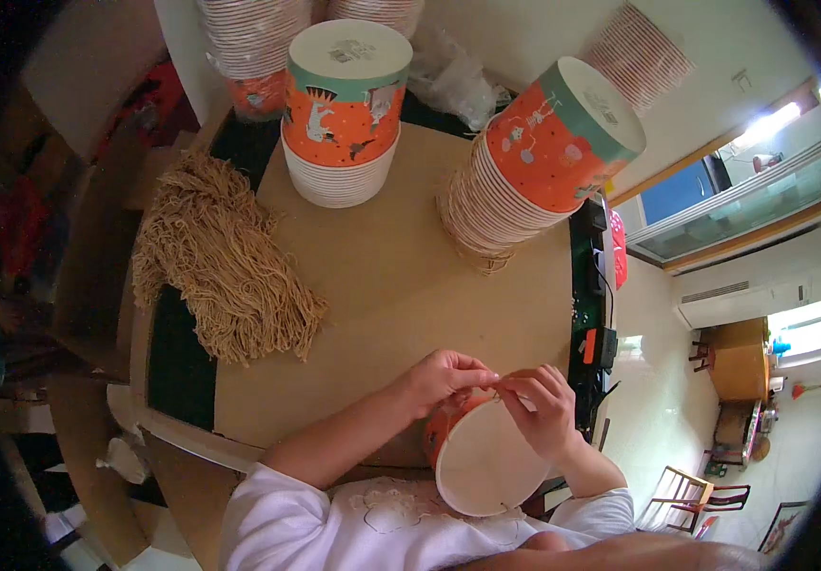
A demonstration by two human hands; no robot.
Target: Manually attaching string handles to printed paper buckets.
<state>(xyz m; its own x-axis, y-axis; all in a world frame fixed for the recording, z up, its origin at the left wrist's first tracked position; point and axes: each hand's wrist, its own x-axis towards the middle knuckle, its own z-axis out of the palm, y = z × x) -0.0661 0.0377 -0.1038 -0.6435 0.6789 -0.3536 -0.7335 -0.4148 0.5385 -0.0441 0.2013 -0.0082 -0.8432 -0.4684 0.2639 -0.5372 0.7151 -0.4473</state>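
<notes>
At the near edge of the brown-topped table (382, 285) tilts a round orange, white-lined paper bucket (488, 462): probably light, dentable, best held by its rim. Left hand (448, 381) and right hand (542, 409) pinch, fingers closed, apparently on thin tan cord (497, 393).

No lettering is legible. Small dark print (350, 49) on the upturned base of the left paper-bucket stack (344, 124), near the desk's (185, 357) far edge, and similar marks (604, 108) atop the right paper-bucket stack (534, 152), by its far right corner, are too small to read.
</notes>
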